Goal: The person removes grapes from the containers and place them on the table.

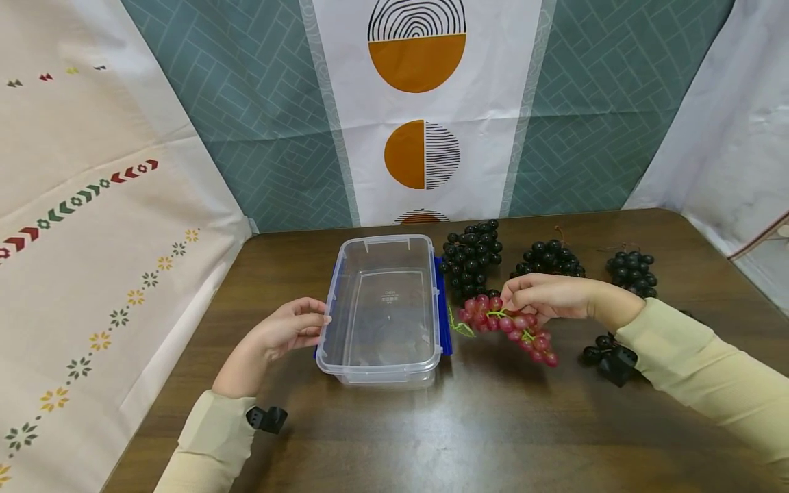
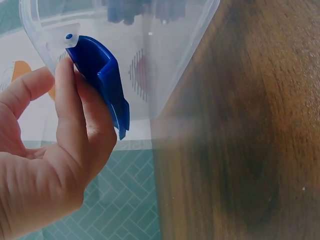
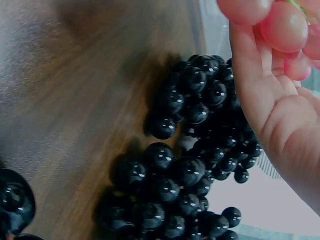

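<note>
A clear plastic container (image 1: 388,308) with blue side latches stands open-topped on the table. My left hand (image 1: 294,327) holds its left rim, thumb over the edge. In the left wrist view, the fingers (image 2: 70,107) lie against a hanging blue latch (image 2: 102,75). My right hand (image 1: 545,298) pinches a bunch of red grapes (image 1: 505,324) by its upper side, to the right of the container. Red grapes (image 3: 285,27) also show above the fingers in the right wrist view, where the fingertips are hidden.
Bunches of black grapes lie along the right: one beside the container (image 1: 471,257), one behind my right hand (image 1: 550,259), another farther right (image 1: 631,272). More black grapes (image 1: 594,352) are partly under the right wrist camera. Fabric hangs behind the brown table (image 1: 382,438).
</note>
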A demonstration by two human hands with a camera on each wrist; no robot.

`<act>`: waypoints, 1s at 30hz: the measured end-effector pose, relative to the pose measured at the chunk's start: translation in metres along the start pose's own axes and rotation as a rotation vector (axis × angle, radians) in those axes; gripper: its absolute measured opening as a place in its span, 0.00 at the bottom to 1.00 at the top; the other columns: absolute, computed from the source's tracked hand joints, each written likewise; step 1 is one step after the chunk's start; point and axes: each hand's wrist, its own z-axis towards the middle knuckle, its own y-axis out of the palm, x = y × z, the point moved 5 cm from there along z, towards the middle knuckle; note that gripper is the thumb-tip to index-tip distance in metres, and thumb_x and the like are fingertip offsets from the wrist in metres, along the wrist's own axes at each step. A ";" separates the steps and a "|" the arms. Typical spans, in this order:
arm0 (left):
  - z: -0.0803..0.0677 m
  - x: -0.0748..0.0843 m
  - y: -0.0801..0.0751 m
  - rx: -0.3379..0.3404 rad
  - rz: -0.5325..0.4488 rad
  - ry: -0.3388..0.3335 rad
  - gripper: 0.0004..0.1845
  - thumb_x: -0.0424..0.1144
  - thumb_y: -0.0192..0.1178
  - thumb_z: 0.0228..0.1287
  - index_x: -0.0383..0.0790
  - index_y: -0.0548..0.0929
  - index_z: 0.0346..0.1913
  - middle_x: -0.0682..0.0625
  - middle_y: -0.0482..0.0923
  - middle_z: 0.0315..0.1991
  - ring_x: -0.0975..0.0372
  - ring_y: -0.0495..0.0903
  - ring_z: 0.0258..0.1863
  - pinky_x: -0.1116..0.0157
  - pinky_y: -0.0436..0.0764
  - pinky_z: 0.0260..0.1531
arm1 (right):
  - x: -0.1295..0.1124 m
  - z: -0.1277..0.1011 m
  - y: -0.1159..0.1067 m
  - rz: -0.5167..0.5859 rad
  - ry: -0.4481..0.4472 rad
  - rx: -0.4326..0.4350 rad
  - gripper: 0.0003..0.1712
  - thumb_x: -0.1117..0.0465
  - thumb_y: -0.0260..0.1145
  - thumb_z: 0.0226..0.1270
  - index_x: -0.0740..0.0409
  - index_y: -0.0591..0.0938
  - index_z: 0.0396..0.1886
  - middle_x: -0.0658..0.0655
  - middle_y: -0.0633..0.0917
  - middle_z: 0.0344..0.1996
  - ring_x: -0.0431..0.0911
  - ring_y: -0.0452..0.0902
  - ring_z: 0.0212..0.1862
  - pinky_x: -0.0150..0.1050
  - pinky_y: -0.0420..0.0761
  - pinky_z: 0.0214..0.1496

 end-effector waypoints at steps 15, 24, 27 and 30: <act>0.002 -0.003 -0.001 -0.002 0.003 0.001 0.16 0.33 0.55 0.65 0.33 0.66 0.52 0.52 0.74 0.32 0.66 0.77 0.30 0.71 0.81 0.35 | 0.031 0.009 0.011 -0.060 0.148 -0.070 0.07 0.62 0.56 0.60 0.60 0.71 0.36 0.51 0.72 0.28 0.40 0.64 0.26 0.37 0.70 0.31; 0.001 -0.003 0.000 -0.003 -0.011 -0.003 0.14 0.33 0.55 0.65 0.34 0.66 0.51 0.52 0.75 0.32 0.66 0.78 0.30 0.71 0.81 0.34 | 0.036 0.012 0.016 -0.160 0.191 -0.076 0.05 0.63 0.55 0.58 0.59 0.72 0.35 0.51 0.72 0.27 0.42 0.65 0.29 0.38 0.71 0.31; 0.001 -0.002 0.000 -0.001 -0.010 -0.001 0.14 0.34 0.55 0.65 0.35 0.67 0.50 0.52 0.74 0.32 0.66 0.77 0.30 0.71 0.81 0.34 | 0.036 0.011 0.014 -0.197 0.200 -0.073 0.05 0.62 0.55 0.58 0.58 0.72 0.34 0.51 0.72 0.27 0.41 0.64 0.28 0.37 0.71 0.30; 0.001 -0.001 -0.001 0.000 -0.011 0.000 0.13 0.34 0.56 0.66 0.36 0.67 0.50 0.52 0.74 0.32 0.66 0.77 0.30 0.71 0.81 0.34 | 0.035 0.010 0.013 -0.231 0.206 -0.069 0.05 0.62 0.55 0.57 0.57 0.72 0.33 0.51 0.71 0.27 0.41 0.63 0.28 0.36 0.71 0.28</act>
